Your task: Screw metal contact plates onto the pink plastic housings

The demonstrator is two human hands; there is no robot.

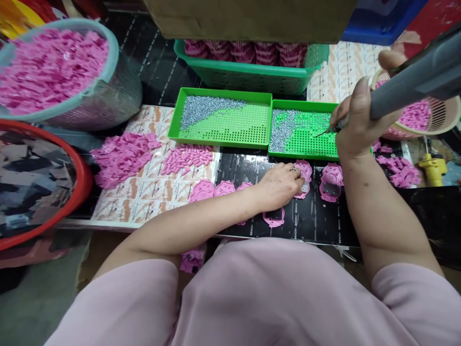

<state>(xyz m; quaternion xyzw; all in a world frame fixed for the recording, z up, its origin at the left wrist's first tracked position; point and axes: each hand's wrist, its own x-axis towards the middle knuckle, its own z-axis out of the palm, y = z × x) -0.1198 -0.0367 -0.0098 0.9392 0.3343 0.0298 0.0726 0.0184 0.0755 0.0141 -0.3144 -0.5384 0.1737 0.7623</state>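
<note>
My right hand (356, 122) grips a grey electric screwdriver (406, 91), its thin bit pointing left over the right green tray (302, 154) of small silvery screws. At the black mat (241, 166), my left hand (279, 185) has its fingers closed at the edge of a pink plastic part (303, 170) with a clear or grey piece at its lower half. A similar pink part (331, 180) lies to the right. More pink parts (202, 191) form a row to the left, partly hidden by my left forearm. An open pink frame (273, 219) rests just below my left hand.
A second green tray (219, 140) of screws adjoins the first. Piles of pink pieces (124, 158) and small pink pegs (187, 159) lie left. A pale basket (118, 62), a red basket (84, 173), a green crate (248, 72) and a cream basket (444, 115) surround the workspace.
</note>
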